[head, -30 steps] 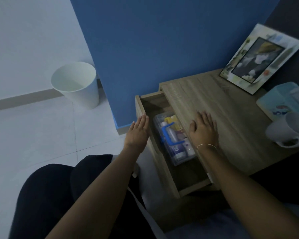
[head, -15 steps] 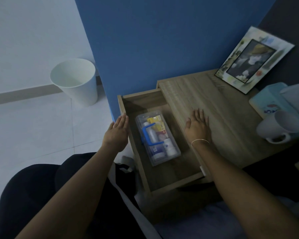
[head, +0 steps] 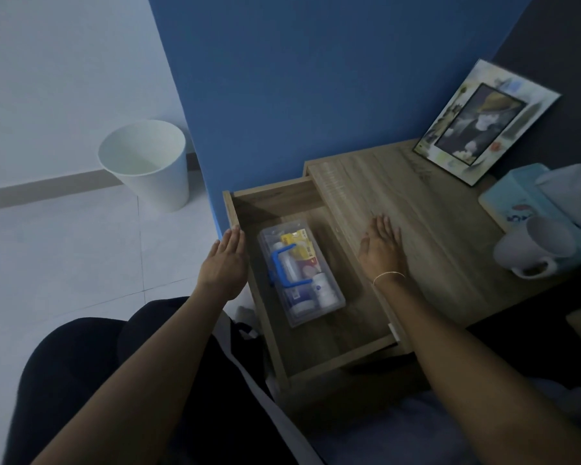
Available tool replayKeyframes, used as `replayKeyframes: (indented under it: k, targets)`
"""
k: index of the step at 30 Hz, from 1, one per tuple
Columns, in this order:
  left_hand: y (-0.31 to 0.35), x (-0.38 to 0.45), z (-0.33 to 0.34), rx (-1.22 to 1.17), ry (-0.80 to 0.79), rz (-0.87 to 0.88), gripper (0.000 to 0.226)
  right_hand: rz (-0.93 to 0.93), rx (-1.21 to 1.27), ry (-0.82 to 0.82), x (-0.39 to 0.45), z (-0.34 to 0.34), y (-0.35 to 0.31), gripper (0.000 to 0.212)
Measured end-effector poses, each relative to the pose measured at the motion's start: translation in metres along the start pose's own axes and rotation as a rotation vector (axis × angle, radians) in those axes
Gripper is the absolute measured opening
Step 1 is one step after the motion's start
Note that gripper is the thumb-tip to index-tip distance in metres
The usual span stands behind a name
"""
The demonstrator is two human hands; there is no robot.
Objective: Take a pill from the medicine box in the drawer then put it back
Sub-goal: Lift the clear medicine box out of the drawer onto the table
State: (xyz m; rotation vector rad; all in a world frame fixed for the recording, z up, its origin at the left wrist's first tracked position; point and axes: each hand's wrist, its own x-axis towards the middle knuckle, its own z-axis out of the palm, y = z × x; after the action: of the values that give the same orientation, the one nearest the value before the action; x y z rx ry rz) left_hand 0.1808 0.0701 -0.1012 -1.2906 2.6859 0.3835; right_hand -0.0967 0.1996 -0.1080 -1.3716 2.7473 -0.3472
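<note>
The wooden drawer (head: pixel 336 360) of the bedside table stands pulled out toward me. Inside lies a clear plastic medicine box (head: pixel 299 273) with a blue handle, its lid shut, holding small bottles and yellow packets. My left hand (head: pixel 223 263) is flat against the outer left side of the drawer front, fingers straight. My right hand (head: pixel 381 250) rests palm down on the tabletop edge just right of the drawer, a thin bracelet at the wrist. Neither hand holds anything. No loose pill is visible.
On the wooden tabletop (head: pixel 433 229) stand a picture frame (head: pixel 483 122), a light blue tissue box (head: pixel 530 199) and a white mug (head: pixel 534 253). A white waste bin (head: pixel 148 162) sits on the tiled floor to the left. A blue wall (head: pixel 316 78) rises behind.
The drawer has slid out farther, showing the whole medicine box. My left hand moved left with the drawer front; my right hand stayed on the tabletop.
</note>
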Motion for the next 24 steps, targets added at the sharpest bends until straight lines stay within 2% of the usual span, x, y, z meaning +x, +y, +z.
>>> replayKeyframes:
  k: [6, 10, 15, 19, 24]
  targets:
    - [0.012, 0.018, -0.007, 0.020, 0.067, 0.069, 0.062, -0.116, 0.248, 0.133, -0.040, -0.001, -0.037, 0.052]
    - [0.032, 0.041, -0.010, -0.023, 0.073, 0.150, 0.064, -0.238, 0.309, 0.068, -0.063, 0.018, -0.063, 0.059]
    - [0.051, 0.066, 0.003, -0.066, 0.034, 0.197, 0.064, -0.124, 0.233, -0.074, -0.073, 0.052, -0.076, 0.080]
    - [0.051, 0.082, 0.014, -0.131, -0.021, 0.195, 0.066, 0.009, 0.124, -0.184, -0.081, 0.071, -0.075, 0.113]
    - [0.044, 0.098, 0.022, -0.223, -0.089, 0.143, 0.069, 0.106, 0.167, -0.247, -0.092, 0.083, -0.077, 0.135]
